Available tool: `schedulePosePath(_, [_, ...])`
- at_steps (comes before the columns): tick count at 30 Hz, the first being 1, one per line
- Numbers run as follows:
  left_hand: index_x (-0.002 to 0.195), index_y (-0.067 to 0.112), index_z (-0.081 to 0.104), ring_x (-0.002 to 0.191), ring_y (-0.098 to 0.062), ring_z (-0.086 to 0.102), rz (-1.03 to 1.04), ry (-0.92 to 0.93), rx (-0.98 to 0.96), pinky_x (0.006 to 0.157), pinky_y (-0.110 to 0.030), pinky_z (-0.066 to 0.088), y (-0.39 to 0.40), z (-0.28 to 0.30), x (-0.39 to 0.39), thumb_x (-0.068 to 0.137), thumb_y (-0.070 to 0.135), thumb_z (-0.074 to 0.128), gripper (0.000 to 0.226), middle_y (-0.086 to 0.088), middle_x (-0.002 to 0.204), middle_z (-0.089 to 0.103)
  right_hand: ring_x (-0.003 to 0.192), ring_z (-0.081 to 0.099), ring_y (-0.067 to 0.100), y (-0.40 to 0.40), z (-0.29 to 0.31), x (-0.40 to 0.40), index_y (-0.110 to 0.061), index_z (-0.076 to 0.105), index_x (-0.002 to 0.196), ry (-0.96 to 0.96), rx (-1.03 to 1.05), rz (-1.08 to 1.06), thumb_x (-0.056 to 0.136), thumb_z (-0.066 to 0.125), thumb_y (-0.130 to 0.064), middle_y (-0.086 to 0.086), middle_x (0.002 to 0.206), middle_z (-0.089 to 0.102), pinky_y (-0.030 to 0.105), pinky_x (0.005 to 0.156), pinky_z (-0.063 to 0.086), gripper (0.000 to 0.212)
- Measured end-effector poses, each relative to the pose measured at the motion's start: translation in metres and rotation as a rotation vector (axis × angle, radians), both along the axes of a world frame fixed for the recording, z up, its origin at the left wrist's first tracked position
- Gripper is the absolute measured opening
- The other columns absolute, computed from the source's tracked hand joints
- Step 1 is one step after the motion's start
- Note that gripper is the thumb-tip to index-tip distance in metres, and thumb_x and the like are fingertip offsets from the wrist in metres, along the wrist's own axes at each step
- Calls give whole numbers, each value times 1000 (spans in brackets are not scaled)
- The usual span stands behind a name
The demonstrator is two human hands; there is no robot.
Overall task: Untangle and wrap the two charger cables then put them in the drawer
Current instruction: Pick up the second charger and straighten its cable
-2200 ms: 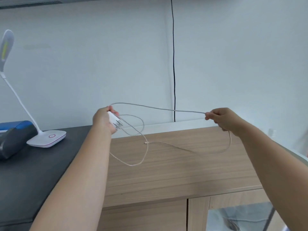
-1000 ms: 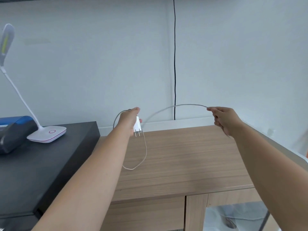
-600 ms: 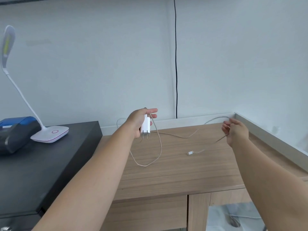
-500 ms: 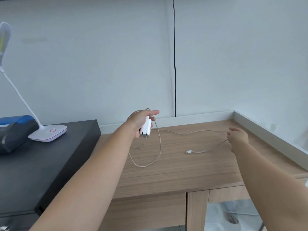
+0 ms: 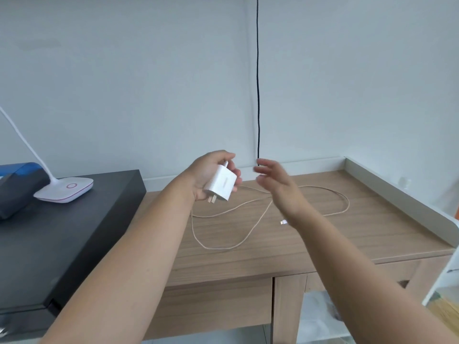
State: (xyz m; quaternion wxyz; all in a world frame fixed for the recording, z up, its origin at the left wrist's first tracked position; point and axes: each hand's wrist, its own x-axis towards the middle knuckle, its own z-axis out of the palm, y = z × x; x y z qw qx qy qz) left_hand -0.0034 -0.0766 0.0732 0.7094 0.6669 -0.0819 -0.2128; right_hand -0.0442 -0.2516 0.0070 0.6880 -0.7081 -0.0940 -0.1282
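Above the light wooden desk (image 5: 372, 234), my left hand (image 5: 211, 175) gripped the white cube-shaped charger plug (image 5: 221, 184); my right hand (image 5: 278, 187) hung wide, empty. Its thin beige cable (image 5: 250, 227) lay slack on the desk. Wrapping was underway, I judged; next, catch the cable near the plug.

White charger plug (image 5: 221, 184) held aloft — its beige cable (image 5: 250, 229) loops loosely across the desktop.
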Motion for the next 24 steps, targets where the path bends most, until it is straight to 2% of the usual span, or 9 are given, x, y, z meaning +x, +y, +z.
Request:
schedulePosePath(3, [69, 11, 58, 56, -21, 65, -66, -27, -201, 49, -25, 52, 8, 10, -21, 94, 27, 47, 32, -5, 65, 60, 133, 35, -1, 30, -10, -5, -39, 40, 138, 61, -134, 329, 77, 61, -20, -13, 146, 41, 29, 108, 31, 67])
schedulePosePath(6, [75, 11, 61, 55, -21, 64, -158, -81, -216, 50, -24, 51, 13, 21, -43, 96, 27, 44, 31, -3, 65, 59, 135, 32, 4, 62, -11, -6, -47, 45, 128, 100, -290, 363, 78, 67, -27, -15, 144, 41, 36, 113, 30, 58])
schedulePosePath(8, [74, 11, 64, 55, -21, 64, -186, -87, -218, 49, -25, 50, 14, 25, -54, 96, 27, 42, 35, -2, 65, 60, 125, 46, 9, 82, -6, -7, -41, 53, 118, 99, -264, 339, 84, 66, -29, -9, 126, 56, 33, 105, 42, 38])
schedulePosePath(9, [75, 11, 64, 55, -21, 64, -192, -88, -222, 49, -24, 50, 15, 26, -58, 97, 27, 42, 35, -2, 64, 60, 117, 51, 12, 88, -2, -7, -36, 56, 112, 85, -273, 326, 90, 60, -25, -8, 116, 59, 24, 96, 46, 25])
schedulePosePath(12, [77, 10, 64, 55, -20, 63, -198, -97, -237, 49, -24, 51, 19, 22, -69, 95, 26, 43, 31, -3, 65, 58, 83, 52, 5, 93, 3, -9, -8, 56, 97, 56, -277, 293, 94, 48, -4, 2, 92, 54, 4, 61, 39, 9])
schedulePosePath(15, [74, 11, 67, 55, -20, 64, -203, -106, -223, 50, -26, 51, 30, 12, -75, 87, 29, 49, 29, -3, 64, 58, 58, 43, 5, 93, 2, -4, -15, 52, 80, 65, -28, 320, 82, 51, -6, -5, 67, 48, 14, 46, 38, 9])
schedulePosePath(18, [70, 11, 66, 55, -18, 62, -128, -92, -250, 51, -25, 51, 54, 0, -74, 85, 31, 52, 28, -3, 64, 59, 42, 29, 7, 78, -3, 13, -22, 61, 77, 114, 170, 324, 88, 57, -18, -5, 53, 37, 17, 42, 18, 12])
schedulePosePath(21, [75, 13, 68, 60, -19, 63, -19, -60, -331, 54, -27, 53, 84, -23, -70, 71, 35, 77, 24, -4, 72, 62, 40, 16, 4, 38, 0, 20, -17, 64, 76, 146, 269, 456, 76, 77, -35, -11, 50, 24, 13, 40, 12, 22])
schedulePosePath(24, [91, 10, 71, 71, -25, 68, -44, -69, -305, 59, -30, 56, 107, -50, -74, 47, 37, 95, 58, -7, 82, 67, 40, 15, 4, 10, 14, 14, -16, 67, 69, 118, 207, 475, 68, 81, -39, -13, 46, 25, 15, 41, 12, 27])
